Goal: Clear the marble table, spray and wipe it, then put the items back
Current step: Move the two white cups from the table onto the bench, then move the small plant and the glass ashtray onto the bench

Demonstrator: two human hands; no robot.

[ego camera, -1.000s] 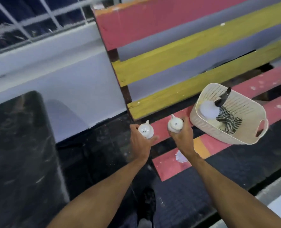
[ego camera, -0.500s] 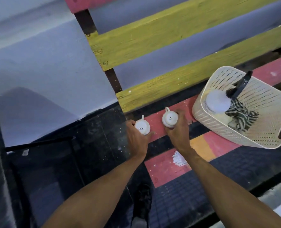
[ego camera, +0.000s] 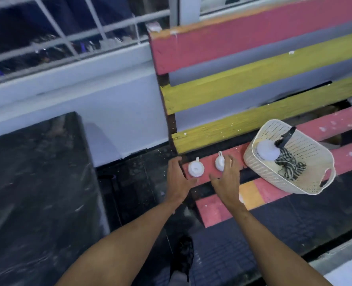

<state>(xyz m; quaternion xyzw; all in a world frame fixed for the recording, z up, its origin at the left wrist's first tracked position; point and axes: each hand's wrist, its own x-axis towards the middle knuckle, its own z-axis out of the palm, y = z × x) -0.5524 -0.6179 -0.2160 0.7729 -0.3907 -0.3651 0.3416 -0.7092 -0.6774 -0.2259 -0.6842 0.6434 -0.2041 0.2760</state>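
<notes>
Basket point(ego camera: 315, 191) on the surface point(ego camera: 218, 209) holds 1 bottle point(ego camera: 268, 150), 1 cloth point(ego camera: 289, 166). Left cup point(ego camera: 195, 169), right cup point(ego camera: 220, 161) stand beside it. Left hand point(ego camera: 178, 178), right hand point(ego camera: 225, 178): grips wide, empty.

We see two arms in the lower half of the frame. The left arm point(ego camera: 119, 244) and the right arm point(ego camera: 274, 240) are bare all the way down. The left hand point(ego camera: 178, 178) and the right hand point(ego camera: 225, 178) are bare too. Low in the middle, between the arms, we see one dark shoe point(ego camera: 183, 256). Just under it is a bit of grey cloth point(ego camera: 178, 278), too blurry to tell more.
</notes>
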